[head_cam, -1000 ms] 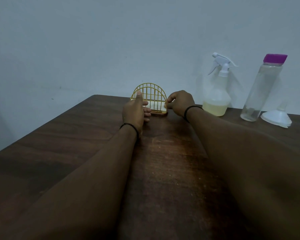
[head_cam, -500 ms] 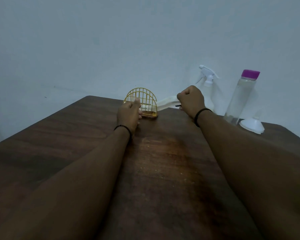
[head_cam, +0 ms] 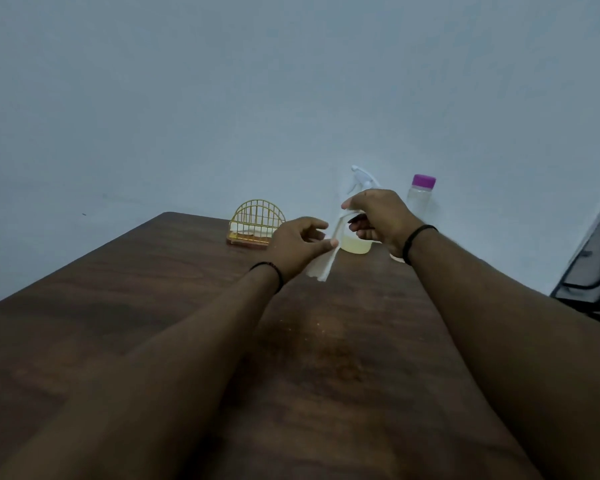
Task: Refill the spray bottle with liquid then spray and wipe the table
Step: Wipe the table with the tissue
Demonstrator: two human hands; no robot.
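Observation:
A white paper napkin [head_cam: 323, 261] hangs in the air above the dark wooden table [head_cam: 153, 289]. My right hand [head_cam: 378, 216] pinches its upper edge and my left hand [head_cam: 298, 245] holds its lower part with thumb and fingers. Behind the napkin stands the spray bottle [head_cam: 355, 245] with a white trigger head and pale yellow liquid at its bottom, partly hidden by my right hand. A clear bottle with a purple cap [head_cam: 421, 194] stands to its right by the wall.
A gold wire napkin holder [head_cam: 257, 223] with more white napkins sits at the far edge, left of my hands. A black metal frame [head_cam: 596, 271] shows off the table's right side. Pale crumbs or specks lie mid-table [head_cam: 321, 329].
My right hand pulled a napkin out of the holder and lifted it rightward. My left hand left the holder and took hold of the napkin. The camera tilted up.

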